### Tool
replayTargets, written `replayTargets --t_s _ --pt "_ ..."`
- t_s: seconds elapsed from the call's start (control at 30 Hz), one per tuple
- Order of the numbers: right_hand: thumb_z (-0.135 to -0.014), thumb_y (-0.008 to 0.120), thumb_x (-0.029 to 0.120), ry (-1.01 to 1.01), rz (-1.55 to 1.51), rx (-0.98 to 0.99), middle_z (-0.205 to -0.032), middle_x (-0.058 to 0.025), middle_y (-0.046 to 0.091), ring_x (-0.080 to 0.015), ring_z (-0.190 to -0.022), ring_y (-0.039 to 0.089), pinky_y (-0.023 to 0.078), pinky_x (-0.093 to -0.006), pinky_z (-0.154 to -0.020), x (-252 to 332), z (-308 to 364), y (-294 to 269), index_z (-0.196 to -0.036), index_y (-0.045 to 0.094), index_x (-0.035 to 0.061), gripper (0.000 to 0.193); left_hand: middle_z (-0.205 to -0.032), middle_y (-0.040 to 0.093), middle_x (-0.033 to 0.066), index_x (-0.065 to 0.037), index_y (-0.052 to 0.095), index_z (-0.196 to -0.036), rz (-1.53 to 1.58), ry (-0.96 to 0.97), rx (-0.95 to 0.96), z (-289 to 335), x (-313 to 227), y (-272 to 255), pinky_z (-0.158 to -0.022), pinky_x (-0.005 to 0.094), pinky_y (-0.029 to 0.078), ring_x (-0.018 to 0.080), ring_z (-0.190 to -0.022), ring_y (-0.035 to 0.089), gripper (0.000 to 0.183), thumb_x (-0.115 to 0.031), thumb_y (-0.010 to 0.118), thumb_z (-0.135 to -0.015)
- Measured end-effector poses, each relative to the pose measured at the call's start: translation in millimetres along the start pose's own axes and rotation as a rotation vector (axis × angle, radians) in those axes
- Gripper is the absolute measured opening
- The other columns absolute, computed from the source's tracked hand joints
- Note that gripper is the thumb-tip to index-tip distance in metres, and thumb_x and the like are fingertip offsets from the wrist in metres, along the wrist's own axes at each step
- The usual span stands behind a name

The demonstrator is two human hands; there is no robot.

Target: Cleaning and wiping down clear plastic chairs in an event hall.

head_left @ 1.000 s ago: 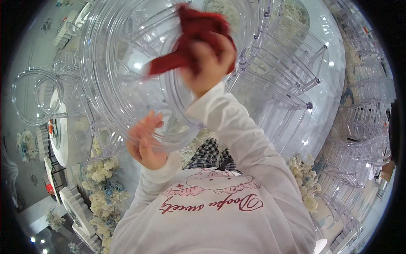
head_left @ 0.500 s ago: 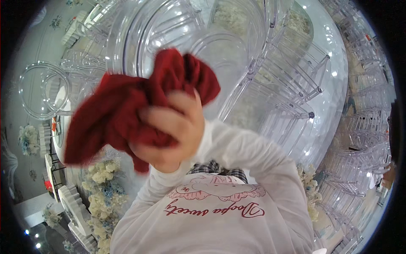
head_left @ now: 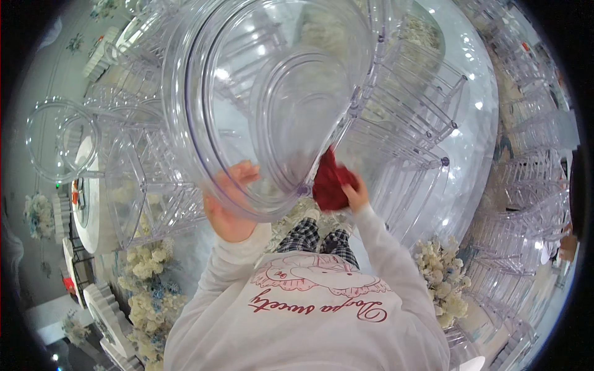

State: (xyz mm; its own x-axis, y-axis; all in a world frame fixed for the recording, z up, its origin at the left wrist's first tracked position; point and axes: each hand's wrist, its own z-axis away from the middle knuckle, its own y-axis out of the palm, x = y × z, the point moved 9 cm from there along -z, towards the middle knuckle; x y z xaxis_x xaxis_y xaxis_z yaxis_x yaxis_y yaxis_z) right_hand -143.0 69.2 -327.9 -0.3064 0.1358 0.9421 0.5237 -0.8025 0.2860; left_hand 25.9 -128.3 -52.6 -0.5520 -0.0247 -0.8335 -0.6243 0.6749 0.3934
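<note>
A clear plastic chair [head_left: 175,93] with a rounded, ringed back leans close in front of me. My left hand [head_left: 230,207] is at the near lower part of its rim, fingers on the inner side and palm outside; the hand is slightly blurred and seen partly through the plastic. Bunched in my right hand [head_left: 357,193] is a dark red cloth [head_left: 331,185], pressed close to the chair's right edge. Part of that cloth lies behind the edge.
More clear chairs [head_left: 421,102] lie stacked to the right on a shiny white platform [head_left: 473,133]. Others [head_left: 142,161] stand at left. Cream and blue flowers [head_left: 148,278] are at lower left, cream flowers [head_left: 442,278] at lower right. A white round table [head_left: 90,207] stands far left.
My hands, together around the bunched cloth, have come apart. The right took the cloth rightward and down to the chair's edge; the left came onto the rim. The chair back appears nearer.
</note>
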Motion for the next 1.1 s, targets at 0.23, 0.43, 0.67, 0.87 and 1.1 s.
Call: replayTargets --t_s 0.23,0.43,0.67,0.87,1.1 --pt "-0.061 0.051 0.005 0.003 0.299 -0.601 -0.116 -0.017 0.033 -0.0262 -0.1 0.043 0.04 -0.0317 -0.08 63.8 119.6 -213.7 -0.125 0.025 0.004 0.069 -0.123 0.03 0.0212 0.001 0.034 -0.118 0.45 -0.239 0.519 -58.8 38.3 36.8 -0.091 0.0418 0.028 0.0333 -0.11 0.033 0.067 -0.053 0.029 -0.078" --pt "-0.063 0.051 0.016 0.242 0.541 -0.893 -0.086 -0.0155 0.055 -0.0286 -0.083 0.053 0.043 -0.0341 -0.075 48.6 87.2 -312.9 -0.114 0.037 -0.0052 0.057 -0.129 0.021 0.0184 -0.003 0.021 -0.126 0.186 -0.577 0.448 -80.4 112.2 102.9 -0.097 0.0387 0.016 0.0318 -0.117 0.023 0.069 -0.053 0.028 -0.079" --pt "-0.064 0.044 0.014 0.493 -0.422 -0.443 -0.077 -0.0133 0.057 -0.027 -0.067 0.056 0.046 -0.036 -0.066 76.6 97.2 -216.3 -0.081 0.051 0.0022 0.021 -0.132 0.013 0.0187 -0.004 0.014 -0.128 0.305 -0.548 0.484 -51.3 59.6 111.9 -0.098 0.0385 0.01 0.0318 -0.121 0.016 0.077 -0.054 0.036 -0.074" --pt "-0.065 0.042 0.012 0.322 -0.501 -0.437 -0.082 -0.0132 0.057 -0.0272 -0.071 0.056 0.045 -0.037 -0.071 110.4 210.9 -189.1 -0.089 0.05 0.0002 0.028 -0.132 0.005 0.0238 -0.001 0.008 -0.128 0.452 -0.5 0.678 -10.4 -49.5 155.7 -0.099 0.0412 0.006 0.037 -0.122 0.007 0.083 -0.053 0.039 -0.072" --pt "-0.067 0.04 0.012 0.125 -0.614 -0.748 -0.086 -0.0151 0.057 -0.0279 -0.076 0.056 0.045 -0.0378 -0.075 96.2 380.2 -94.2 -0.092 0.049 -0.0002 0.029 -0.13 -0.001 0.0277 0.001 0.004 -0.128 0.52 -0.465 0.773 41.1 -142.1 112.4 -0.098 0.0451 0.002 0.0424 -0.121 0.002 0.087 -0.057 0.037 -0.071"
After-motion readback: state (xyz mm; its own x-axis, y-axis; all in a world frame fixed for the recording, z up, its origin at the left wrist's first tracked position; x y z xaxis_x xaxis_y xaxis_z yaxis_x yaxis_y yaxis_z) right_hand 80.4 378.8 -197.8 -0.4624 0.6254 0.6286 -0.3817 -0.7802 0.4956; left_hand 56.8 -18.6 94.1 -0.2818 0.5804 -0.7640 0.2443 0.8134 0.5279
